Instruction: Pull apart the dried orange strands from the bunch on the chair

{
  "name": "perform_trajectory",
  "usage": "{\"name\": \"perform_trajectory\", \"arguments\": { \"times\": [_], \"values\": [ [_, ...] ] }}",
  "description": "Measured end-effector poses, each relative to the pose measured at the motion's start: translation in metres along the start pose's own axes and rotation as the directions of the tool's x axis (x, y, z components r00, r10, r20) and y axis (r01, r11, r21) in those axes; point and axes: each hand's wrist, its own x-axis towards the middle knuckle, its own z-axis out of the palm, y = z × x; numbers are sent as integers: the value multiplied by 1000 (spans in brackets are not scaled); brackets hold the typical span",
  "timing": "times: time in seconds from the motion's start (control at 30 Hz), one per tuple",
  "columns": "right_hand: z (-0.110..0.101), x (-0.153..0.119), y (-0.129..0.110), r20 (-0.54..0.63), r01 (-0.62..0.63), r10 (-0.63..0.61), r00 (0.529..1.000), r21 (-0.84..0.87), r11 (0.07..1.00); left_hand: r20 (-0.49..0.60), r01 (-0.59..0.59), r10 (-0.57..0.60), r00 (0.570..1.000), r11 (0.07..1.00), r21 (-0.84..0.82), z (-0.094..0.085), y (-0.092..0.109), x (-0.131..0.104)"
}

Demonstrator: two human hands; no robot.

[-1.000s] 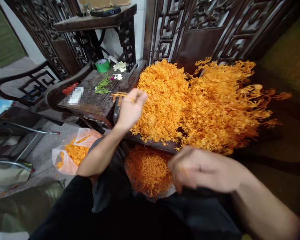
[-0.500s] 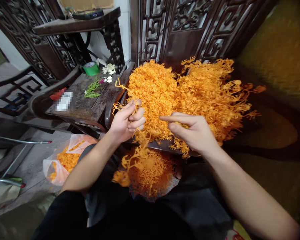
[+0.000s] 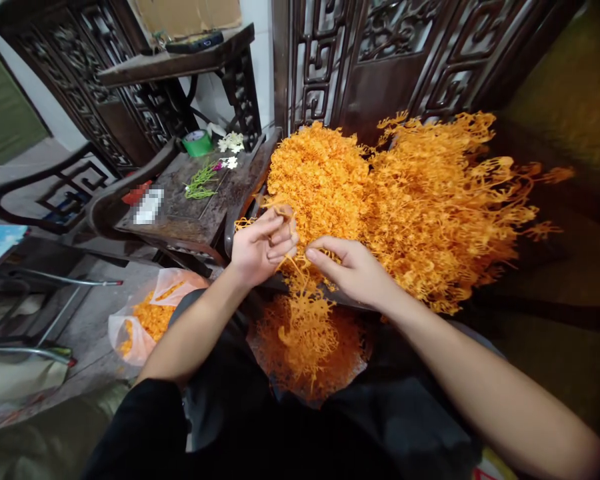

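Observation:
My left hand (image 3: 263,245) is closed round thin orange stems, whose ends stick out on its left and hang below it as an orange branching strand (image 3: 310,313). Close on its right, my right hand (image 3: 347,267) has thumb and forefinger pinched near the top of that strand; whatever lies between the fingertips is too small to make out. Behind both hands rises a dense orange pile (image 3: 320,173), with a looser orange bunch (image 3: 440,213) beside it on the right. Under the hanging strand, a clear bag (image 3: 267,353) between my legs holds more orange pieces.
On the dark wooden table (image 3: 180,223) at left are green tape (image 3: 197,143), green stems (image 3: 200,183), white flowers (image 3: 231,142) and a blurred packet. A pale bag (image 3: 133,337) of orange bits stands on the floor. A small shelf (image 3: 175,67) and carved panels stand behind.
My right hand has moved left, close to my left hand. The hanging strand has swung right, over the bag. The camera view has shifted, so the surroundings appear further right.

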Motion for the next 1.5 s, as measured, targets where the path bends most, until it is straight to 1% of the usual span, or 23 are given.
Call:
{"name": "perform_trajectory", "arguments": {
  "times": [0.1, 0.2, 0.27, 0.33, 0.43, 0.47, 0.53, 0.6, 0.67, 0.73, 0.8, 0.87, 0.9, 0.97, 1.0, 1.03, 1.1, 1.17, 1.2, 1.27, 1.33, 1.4, 1.5],
  "values": [
    [2, 0, 2, -79, -91, 105, 991, 155, 984, -67, -121, 124, 990, 991, 50, -4, -2, 3],
    [3, -1, 3, -174, -144, 205, 963, 307, 941, -104, -121, 131, 986, 988, 99, -6, -6, 6],
    [2, -1, 1, -264, -135, 197, 944, 237, 962, -124, -49, 60, 990, 995, 88, -5, -9, 6],
    [2, -2, -1, -359, -111, 127, 925, 65, 992, -120, 39, -28, 992, 995, 92, -3, -12, 3],
    [4, -2, -3, -425, -100, 46, 904, -105, 989, -54, 115, -104, 993, 958, 262, 0, -17, -3],
    [5, -3, -4, -421, -115, 73, 904, -74, 991, -31, 107, -102, 994, 933, 343, 1, -19, -5],
    [7, -4, -5, -354, -149, 191, 916, 141, 979, 0, 48, -54, 999, 882, 468, 1, -23, -6],
    [9, -5, -6, -213, -172, 282, 936, 422, 890, 28, -3, -12, 1000, 872, 490, 1, -26, -5],
    [7, -5, -7, -108, -169, 290, 951, 604, 779, 53, 4, -30, 998, 903, 430, 1, -28, -2],
    [1, -4, -8, -82, -165, 298, 951, 681, 713, 59, 29, -54, 997, 928, 372, 0, -27, 1],
    [-8, -2, -8, -114, -152, 328, 938, 716, 682, 50, -23, 3, 999, 916, 401, -3, -23, 3],
    [-18, 0, -6, -157, -132, 347, 925, 724, 677, 149, -191, 131, 980, 828, 528, -7, -18, 3],
    [-22, 0, -5, -178, -118, 348, 920, 723, 681, 247, -305, 192, 950, 744, 594, -9, -15, 2],
    [-30, 1, -3, -203, -94, 342, 917, 725, 682, 470, -522, 241, 849, 525, 672, -11, -11, -2],
    [-34, 1, -2, -208, -84, 341, 917, 733, 675, 561, -597, 218, 798, 409, 690, -11, -10, -4],
    [-37, 0, -2, -211, -77, 344, 915, 746, 661, 618, -640, 175, 766, 297, 709, -11, -10, -7],
    [-41, -1, -3, -209, -66, 357, 911, 778, 624, 650, -655, 86, 755, 97, 749, -7, -12, -11],
    [-44, -2, -5, -204, -64, 360, 910, 790, 610, 647, -646, 26, 762, -42, 763, -3, -15, -15],
    [-45, -3, -6, -199, -69, 355, 913, 784, 616, 655, -652, 12, 756, -77, 754, -1, -17, -16],
    [-44, -4, -9, -174, -89, 336, 926, 763, 640, 700, -699, -8, 714, -72, 712, 0, -18, -18],
    [-42, -4, -10, -132, -115, 322, 937, 756, 644, 710, -712, 57, 702, 11, 702, 0, -16, -20],
    [-37, -5, -10, -88, -134, 313, 946, 773, 620, 622, -652, 211, 754, 120, 749, 1, -13, -21],
    [-27, -5, -8, -12, -159, 287, 958, 811, 564, 389, -503, 386, 837, 258, 825, 6, -13, -20]
  ]
}}
